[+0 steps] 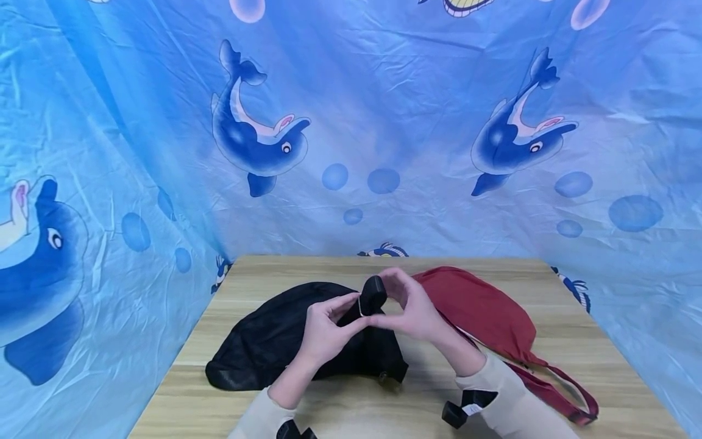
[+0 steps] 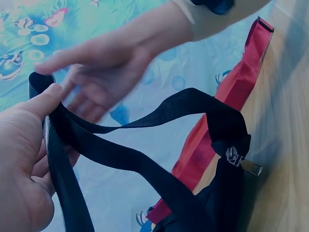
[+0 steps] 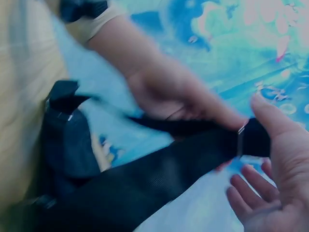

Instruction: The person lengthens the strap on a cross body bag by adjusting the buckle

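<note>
A black fabric bag (image 1: 269, 341) lies on the wooden table, its black strap (image 2: 120, 162) raised between the two hands. My left hand (image 1: 325, 332) pinches the strap beside a thin metal slider (image 3: 240, 140), thumb on one side and fingers on the other. Around the folded strap end is my right hand (image 1: 411, 302), its thumb close to the left thumb. Its fingers look spread and loosely bent in the right wrist view, off the strap; blur hides any light contact. A zipper pull (image 2: 251, 167) hangs at the bag's corner.
To the right lies a red bag (image 1: 477, 305), with its red strap (image 1: 581, 396) looped toward the table's front right. Behind and beside the wooden table (image 1: 263, 268) hangs a blue curtain (image 1: 351, 122) printed with dolphins. Dark wrist cameras (image 1: 468, 407) sit on both pale sleeves.
</note>
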The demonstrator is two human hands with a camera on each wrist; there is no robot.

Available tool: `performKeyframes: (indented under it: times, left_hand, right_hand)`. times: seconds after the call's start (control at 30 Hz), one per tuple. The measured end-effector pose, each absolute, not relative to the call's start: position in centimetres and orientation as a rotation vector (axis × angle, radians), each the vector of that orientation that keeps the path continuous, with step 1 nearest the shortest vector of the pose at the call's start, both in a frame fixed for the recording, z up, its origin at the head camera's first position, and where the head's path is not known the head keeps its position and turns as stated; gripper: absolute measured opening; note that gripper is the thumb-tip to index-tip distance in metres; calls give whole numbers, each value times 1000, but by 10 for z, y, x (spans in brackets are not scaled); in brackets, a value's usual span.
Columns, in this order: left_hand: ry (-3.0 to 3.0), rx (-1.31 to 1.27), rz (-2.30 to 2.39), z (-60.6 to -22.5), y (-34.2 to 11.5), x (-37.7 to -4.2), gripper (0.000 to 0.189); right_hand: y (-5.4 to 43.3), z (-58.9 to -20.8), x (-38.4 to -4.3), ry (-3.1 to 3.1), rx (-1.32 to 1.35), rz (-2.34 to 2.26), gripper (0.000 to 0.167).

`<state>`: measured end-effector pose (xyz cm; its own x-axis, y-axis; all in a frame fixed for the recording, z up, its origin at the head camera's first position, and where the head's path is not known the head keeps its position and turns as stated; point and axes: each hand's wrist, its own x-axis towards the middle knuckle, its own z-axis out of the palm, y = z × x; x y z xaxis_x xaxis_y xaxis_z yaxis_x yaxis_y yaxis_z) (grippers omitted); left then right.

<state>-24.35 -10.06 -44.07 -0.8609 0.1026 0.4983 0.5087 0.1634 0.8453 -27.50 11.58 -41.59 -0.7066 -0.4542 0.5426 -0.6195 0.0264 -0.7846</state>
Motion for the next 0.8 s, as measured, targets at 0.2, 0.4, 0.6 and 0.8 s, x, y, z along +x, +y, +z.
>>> performKeyframes:
  times: [0.2,0.4,0.6,0.8]
  left_hand:
    - [-2116,-572,-1753,-440,-101,-244,43]
    - [-2091,-600,-1748,-441,-98,-244,43]
    - [-2088,-597,-1741,-438,-97,-243,42]
    - [-2073,-579,-1722,-437,-98,-244,39]
  right_hand:
    - [116,-434,-272,-2283,1205,1582,57]
    - [112,-442,-269,-2246,1175,1607,53]
    - [112,-445,-265,-2283,1145,1611,47]
    - [116,-446,-264,-2297,1131,1543,35]
